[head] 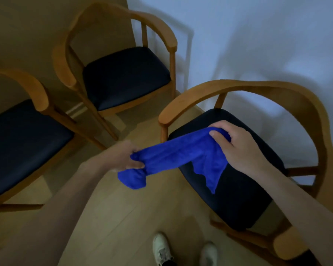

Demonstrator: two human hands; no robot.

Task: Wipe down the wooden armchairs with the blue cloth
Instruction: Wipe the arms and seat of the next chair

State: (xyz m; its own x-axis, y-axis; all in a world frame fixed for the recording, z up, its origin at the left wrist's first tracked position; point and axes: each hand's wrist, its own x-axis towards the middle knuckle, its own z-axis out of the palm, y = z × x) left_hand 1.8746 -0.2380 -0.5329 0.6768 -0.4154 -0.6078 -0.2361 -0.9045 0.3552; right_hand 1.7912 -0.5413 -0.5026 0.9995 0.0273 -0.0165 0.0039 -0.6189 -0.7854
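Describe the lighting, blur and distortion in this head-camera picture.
Head view: dim, flat light; soft shadows of chair frames on the white wall; left hand motion-blurred, right hand and blue cloth sharper; wide-angle lens bows the armchairs near the edges.

No lettering, label, brand or number can be read anywhere in the room: not on the blue cloth (183, 160), the wooden armchairs (244, 89) or the white shoes (161, 248)

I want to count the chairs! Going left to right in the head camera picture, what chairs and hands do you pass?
Left armchair → middle armchair → left hand → blue cloth → right hand → right armchair's backrest.
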